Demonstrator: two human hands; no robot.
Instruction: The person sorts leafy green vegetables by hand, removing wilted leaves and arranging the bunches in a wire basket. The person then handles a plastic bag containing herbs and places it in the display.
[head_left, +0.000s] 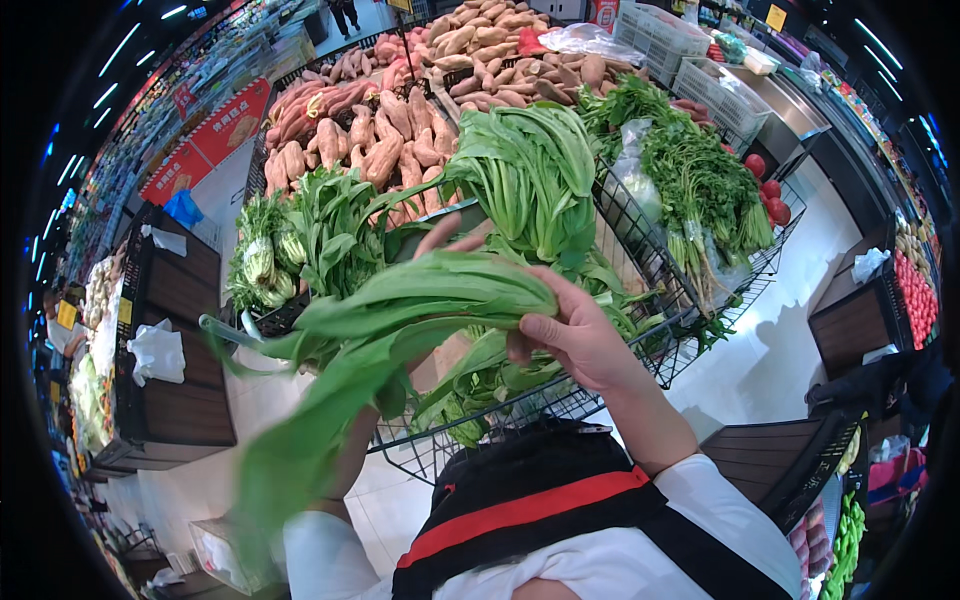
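My right hand (574, 326) grips the pale stem end of a bunch of long-leafed green lettuce (442, 292), thumb on the near side. Its leaves trail down to the left and blur at the tips. Behind the bunch, my left hand (442, 238) shows only a few raised fingers; its palm is hidden by the leaves. Just beyond both hands, a neat stack of similar lettuce (536, 176) leans at the back of a wire basket (517, 405). Below my hands, more loose leafy greens (487, 375) lie in this basket.
Sweet potatoes (390, 139) are heaped behind the greens. To the left sit bundled leafy vegetables (274, 259); to the right, bunches of herbs (697, 172) fill another wire basket (784, 217). A dark wooden display stand (184, 337) stands at the left. My black apron (525, 465) touches the basket's near side.
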